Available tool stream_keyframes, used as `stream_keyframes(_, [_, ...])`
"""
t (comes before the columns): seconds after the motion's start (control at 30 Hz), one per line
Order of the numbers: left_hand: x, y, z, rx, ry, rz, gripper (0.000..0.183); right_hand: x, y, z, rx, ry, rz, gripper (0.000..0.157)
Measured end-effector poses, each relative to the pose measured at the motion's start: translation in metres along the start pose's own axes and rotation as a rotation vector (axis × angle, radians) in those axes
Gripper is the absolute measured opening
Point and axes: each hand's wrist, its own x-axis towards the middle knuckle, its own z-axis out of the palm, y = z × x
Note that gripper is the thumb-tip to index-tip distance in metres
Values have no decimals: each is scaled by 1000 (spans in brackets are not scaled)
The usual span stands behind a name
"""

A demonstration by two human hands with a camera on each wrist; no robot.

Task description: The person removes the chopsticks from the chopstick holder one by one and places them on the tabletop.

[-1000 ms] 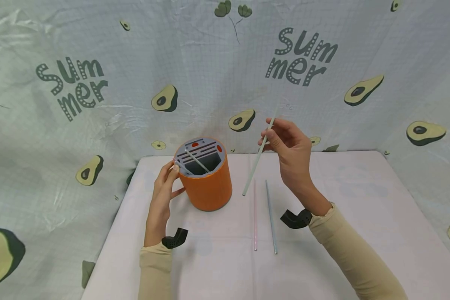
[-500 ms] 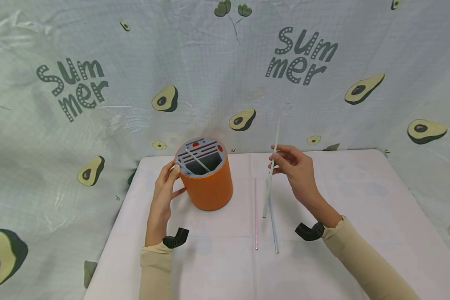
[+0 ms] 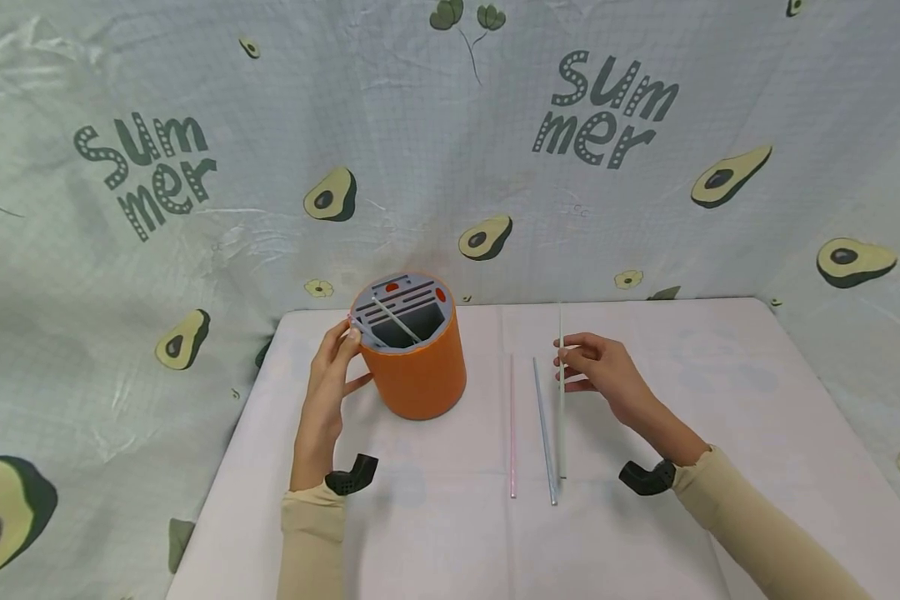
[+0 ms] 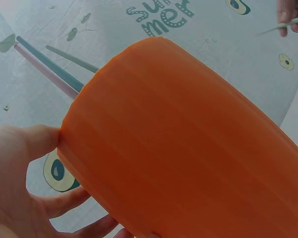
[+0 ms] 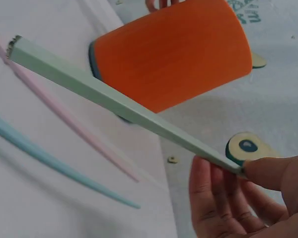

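Observation:
My left hand (image 3: 321, 408) grips the side of an upright orange holder (image 3: 417, 379), thumb near its rim and fingers along its wall. The holder's grey top (image 3: 401, 293) has slots, red insets and a dark opening. Three sticks rise from it in the left wrist view: a pink one (image 4: 44, 70), a blue one (image 4: 53, 64) and a green one (image 4: 72, 58). To the right, my right hand (image 3: 607, 372) pinches a pale green chopstick (image 5: 94, 91), faceted and tapered, between thumb and fingers. Beside it a blue chopstick (image 3: 544, 433) and a pink chopstick (image 3: 512, 429) lie on the table.
A white-covered table (image 3: 427, 533) carries everything. Right behind it hangs a pale curtain (image 3: 390, 108) printed with avocados and lettering. Each wrist wears a black camera mount, one on the left wrist (image 3: 351, 475) and one on the right wrist (image 3: 647, 477).
My right hand has moved down and to the right with the green chopstick, which has swung from slanted to nearly in line with the lying ones. The left hand and holder stay put.

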Motion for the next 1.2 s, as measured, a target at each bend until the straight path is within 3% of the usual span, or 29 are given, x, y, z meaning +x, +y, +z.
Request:
stream_keyframes(0.27, [2, 0, 0, -6, -2, 1, 64, -2, 21, -11, -84, -53, 129, 45])
stream_keyframes(0.53, [2, -1, -1, -4, 1, -5, 65, 1, 48, -13, -149, -49, 235, 41])
stream_keyframes(0.9, [1, 0, -1, -4, 4, -7, 63, 4, 67, -11, -158, -18, 225, 41])
stream_keyframes(1.2, [2, -1, 1, 3, 2, -2, 63, 5, 69, -6, -197, 33, 197, 39])
